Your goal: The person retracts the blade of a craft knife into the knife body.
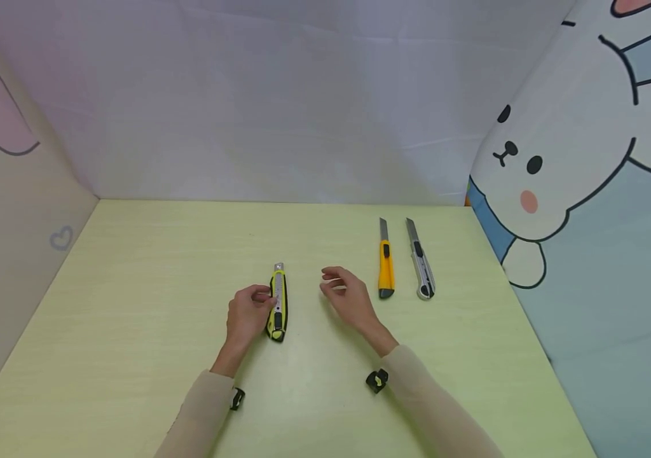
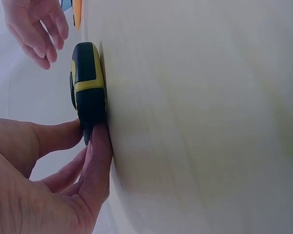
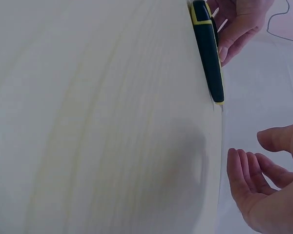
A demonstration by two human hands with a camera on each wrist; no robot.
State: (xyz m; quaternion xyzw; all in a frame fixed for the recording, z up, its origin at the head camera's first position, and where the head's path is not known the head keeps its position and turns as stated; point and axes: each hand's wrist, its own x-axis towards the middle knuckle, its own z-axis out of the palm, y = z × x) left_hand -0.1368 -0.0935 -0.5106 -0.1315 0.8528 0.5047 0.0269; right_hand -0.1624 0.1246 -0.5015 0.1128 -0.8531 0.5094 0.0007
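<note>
A yellow-green and black utility knife (image 1: 277,312) lies left of the table's middle, its metal nose pointing away from me; no long blade shows past it. My left hand (image 1: 249,313) pinches its left side between thumb and fingers. In the left wrist view, the knife (image 2: 89,73) is low against the tabletop, thumb on top and fingertips at its edge. My right hand (image 1: 351,299) hovers to the right with fingers loosely bent and nothing in them. In the right wrist view, a gap separates this hand (image 3: 268,180) from the knife (image 3: 209,58).
Farther right, a yellow utility knife (image 1: 386,270) and a silver-grey one (image 1: 421,270) lie side by side, blades extended and pointing away. A pale wooden table (image 1: 131,356) bears everything. Cloth walls stand behind and at both sides, the right one (image 1: 606,299) printed with a cartoon rabbit.
</note>
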